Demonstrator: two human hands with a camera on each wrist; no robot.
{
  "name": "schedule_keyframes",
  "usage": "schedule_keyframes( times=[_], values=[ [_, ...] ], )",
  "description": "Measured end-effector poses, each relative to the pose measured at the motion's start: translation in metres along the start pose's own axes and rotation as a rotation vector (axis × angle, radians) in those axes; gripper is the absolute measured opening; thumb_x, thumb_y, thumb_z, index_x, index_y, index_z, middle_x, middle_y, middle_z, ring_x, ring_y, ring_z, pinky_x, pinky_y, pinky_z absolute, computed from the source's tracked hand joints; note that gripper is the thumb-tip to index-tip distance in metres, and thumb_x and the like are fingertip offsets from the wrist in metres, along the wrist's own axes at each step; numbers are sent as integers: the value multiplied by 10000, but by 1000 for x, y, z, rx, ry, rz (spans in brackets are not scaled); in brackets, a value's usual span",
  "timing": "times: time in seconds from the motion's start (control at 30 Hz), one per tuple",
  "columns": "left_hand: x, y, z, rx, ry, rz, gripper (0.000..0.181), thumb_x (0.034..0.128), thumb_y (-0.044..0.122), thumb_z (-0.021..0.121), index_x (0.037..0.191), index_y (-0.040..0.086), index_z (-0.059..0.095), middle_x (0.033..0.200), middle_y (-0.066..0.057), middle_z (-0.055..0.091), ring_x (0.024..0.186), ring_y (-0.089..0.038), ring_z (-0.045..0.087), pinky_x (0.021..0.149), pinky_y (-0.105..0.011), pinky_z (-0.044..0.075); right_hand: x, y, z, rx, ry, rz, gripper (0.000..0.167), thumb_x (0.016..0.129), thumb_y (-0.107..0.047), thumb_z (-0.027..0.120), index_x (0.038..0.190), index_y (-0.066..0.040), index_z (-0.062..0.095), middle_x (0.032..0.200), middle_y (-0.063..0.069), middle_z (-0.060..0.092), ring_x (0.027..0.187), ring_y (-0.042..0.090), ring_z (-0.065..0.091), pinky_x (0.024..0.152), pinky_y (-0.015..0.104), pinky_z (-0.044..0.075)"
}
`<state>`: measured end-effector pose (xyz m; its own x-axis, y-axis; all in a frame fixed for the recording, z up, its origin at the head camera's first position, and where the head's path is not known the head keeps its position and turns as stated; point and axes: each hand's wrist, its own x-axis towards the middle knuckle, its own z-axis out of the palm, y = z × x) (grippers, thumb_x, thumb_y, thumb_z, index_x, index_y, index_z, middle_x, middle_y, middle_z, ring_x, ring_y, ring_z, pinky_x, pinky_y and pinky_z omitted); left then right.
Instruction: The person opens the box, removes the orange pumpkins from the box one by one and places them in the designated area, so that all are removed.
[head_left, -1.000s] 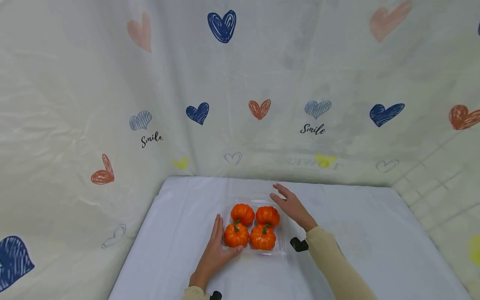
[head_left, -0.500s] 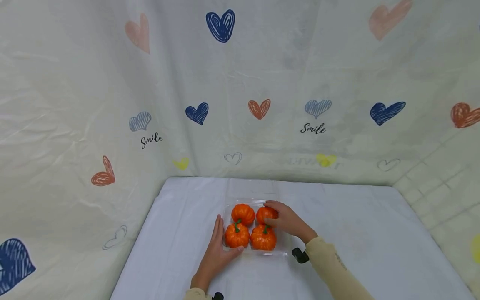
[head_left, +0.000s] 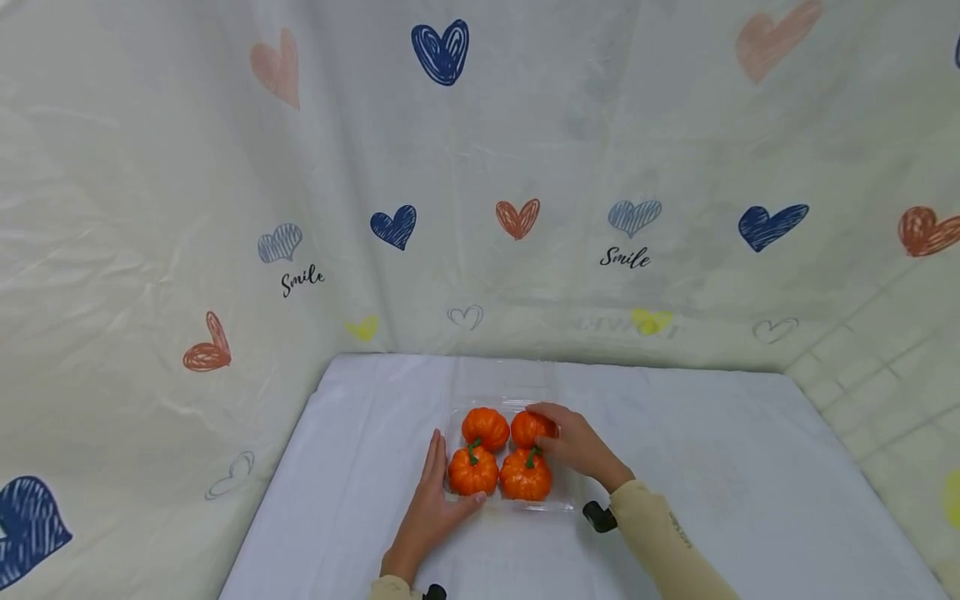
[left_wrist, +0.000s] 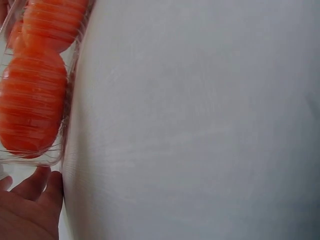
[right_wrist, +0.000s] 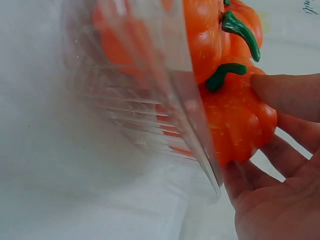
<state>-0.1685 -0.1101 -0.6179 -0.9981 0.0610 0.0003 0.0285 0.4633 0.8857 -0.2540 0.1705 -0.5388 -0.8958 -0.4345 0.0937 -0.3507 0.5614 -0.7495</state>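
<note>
A clear plastic clamshell box [head_left: 564, 497] holds several small orange toy pumpkins [head_left: 472, 472] with green stems, arranged in two rows. My right hand [head_left: 579, 446] grips the back-right pumpkin [right_wrist: 237, 122]. In the right wrist view the thumb lies on its top near the stem and the fingers curl around its far side. My left hand [head_left: 427, 508] rests against the box's front-left corner, with straight fingers along the left wall and the thumb by the front rim. The left wrist view shows its fingertips [left_wrist: 52, 185] at the ribbed box's end.
The box's transparent lid [head_left: 502, 379] lies folded back behind it, close to the wall. A white cloth [head_left: 712, 467] covers the table. Curtains [head_left: 562, 150] printed with hearts enclose the back and sides.
My right hand has come down and left from over the box's back-right corner onto the back-right pumpkin and taken hold of it. The left hand has stayed in place.
</note>
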Motion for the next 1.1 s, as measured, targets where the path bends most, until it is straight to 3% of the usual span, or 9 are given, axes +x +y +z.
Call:
schedule_keyframes(
  times=[0.3, 0.5, 0.87, 1.1],
  values=[
    [-3, 1, -1, -16, -11, -4, 1224, 868, 621, 823, 1736, 134, 110, 1800, -3, 15, 1573, -368, 320, 1226, -565, 304, -5, -2, -4, 93, 62, -13, 494, 1011, -54, 733, 1485, -5, 602, 1476, 171, 621, 1362, 402, 569, 1132, 612, 465],
    [-3, 0, -2, -9, -3, 24, 1217, 875, 605, 826, 1734, 119, 114, 1801, -21, 20, 1576, -371, 311, 1221, -560, 313, -7, -1, -10, 112, 121, -37, 510, 1027, -105, 737, 1500, 8, 585, 1443, 161, 643, 1249, 351, 634, 1063, 540, 546],
    [-6, -1, 2, 1, -11, -4, 1227, 868, 625, 822, 1736, 129, 109, 1801, -20, 23, 1577, -371, 310, 1209, -549, 334, -16, 7, -21, 105, 232, 128, 441, 1098, -215, 641, 1479, 1, 584, 1359, 173, 673, 1099, 312, 682, 922, 391, 623],
    [-3, -2, 1, 13, 0, 9, 1224, 867, 640, 812, 1734, 121, 122, 1802, -9, 26, 1593, -361, 274, 1206, -580, 329, -19, 17, -26, 96, 288, 162, 435, 1123, -248, 589, 1501, -33, 586, 1346, 186, 665, 962, 267, 653, 808, 261, 597]
  ],
)
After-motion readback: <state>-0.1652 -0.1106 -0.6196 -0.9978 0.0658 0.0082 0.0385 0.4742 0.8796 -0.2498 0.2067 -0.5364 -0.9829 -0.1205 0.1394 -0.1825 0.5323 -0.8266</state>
